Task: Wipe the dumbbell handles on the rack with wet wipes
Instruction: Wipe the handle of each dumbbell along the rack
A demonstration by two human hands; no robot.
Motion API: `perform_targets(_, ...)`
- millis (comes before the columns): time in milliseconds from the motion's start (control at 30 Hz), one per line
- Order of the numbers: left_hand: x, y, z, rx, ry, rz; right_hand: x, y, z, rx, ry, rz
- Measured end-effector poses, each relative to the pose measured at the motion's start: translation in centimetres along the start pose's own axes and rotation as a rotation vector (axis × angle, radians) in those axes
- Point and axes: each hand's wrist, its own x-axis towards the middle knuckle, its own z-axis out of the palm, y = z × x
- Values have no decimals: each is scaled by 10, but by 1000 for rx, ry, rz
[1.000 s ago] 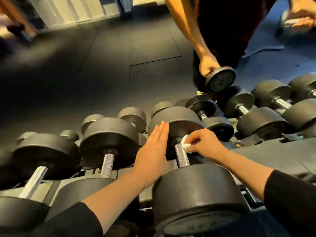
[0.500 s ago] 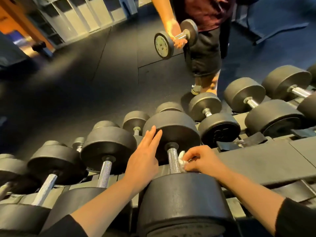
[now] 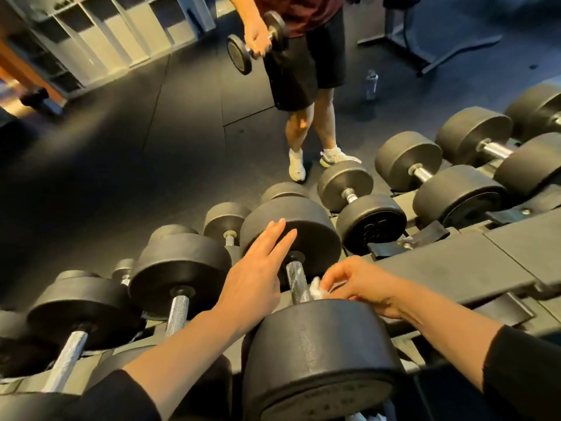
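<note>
Now your right hand (image 3: pixel 364 284) is pinching a crumpled white wet wipe (image 3: pixel 316 290) against the knurled steel handle (image 3: pixel 297 281) of the big black dumbbell on the rack, while your left hand (image 3: pixel 258 268), fingers straight, is resting on its far weight head (image 3: pixel 306 226).

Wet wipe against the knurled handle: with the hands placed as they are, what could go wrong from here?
1. The right hand only pinches the small wet wipe in its fingertips, so it may snag on the knurled handle and pull free.
2. The left hand rests flat against the dumbbell's far head; if the dumbbell rolls, fingers could get pinched.
3. A bystander lifting a small dumbbell stands close in front of the rack.
</note>
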Motion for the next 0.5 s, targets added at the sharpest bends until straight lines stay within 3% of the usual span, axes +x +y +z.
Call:
perform_targets(133, 21, 10, 0, -43, 8, 43, -18, -7, -13, 296, 241, -60)
perform_targets(500, 71, 81, 4, -258, -35, 377, -104, 1, -51, 450, 637, -80)
